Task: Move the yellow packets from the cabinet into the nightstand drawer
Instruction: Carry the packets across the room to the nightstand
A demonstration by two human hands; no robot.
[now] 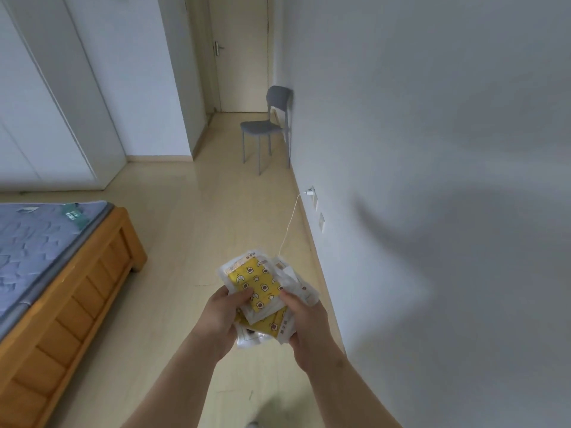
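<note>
The left hand (221, 318) and right hand (306, 324) both clutch a loose stack of yellow packets (256, 287) from either side, thumbs curled on top, held in the air above the pale floor (191, 230). A wooden-framed bed (61, 288) lies to the left. A closed door (241, 54) stands far ahead, with a grey chair (268, 125) against the right wall and a white cable (290, 220) plugged in nearer.

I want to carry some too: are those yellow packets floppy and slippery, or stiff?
Probably floppy: the yellow packets bend and splay unevenly. Likely slippery: they look glossy, and the left hand and right hand both grip them. Probably light, being thin.
</note>
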